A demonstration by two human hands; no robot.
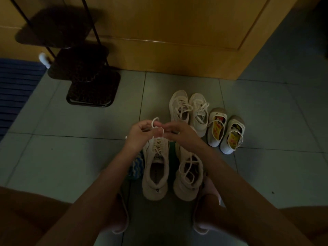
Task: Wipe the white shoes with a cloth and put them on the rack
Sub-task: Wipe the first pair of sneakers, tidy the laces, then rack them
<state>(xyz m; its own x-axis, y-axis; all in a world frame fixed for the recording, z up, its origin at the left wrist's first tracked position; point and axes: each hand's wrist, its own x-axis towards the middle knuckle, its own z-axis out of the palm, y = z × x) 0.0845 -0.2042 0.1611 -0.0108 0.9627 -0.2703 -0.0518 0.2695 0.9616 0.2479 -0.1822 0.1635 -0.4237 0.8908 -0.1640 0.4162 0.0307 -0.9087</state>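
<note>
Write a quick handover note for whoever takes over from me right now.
Left hand and right hand both pinch the laces of the near left sneaker.
Its mate stands beside it, laces loose.
Second sneaker pair and small strap shoes stand beyond, on the floor.
Cloth lies left of the near sneaker.
Wiping done: cannot tell.
Left: all shoes onto the rack.
</note>
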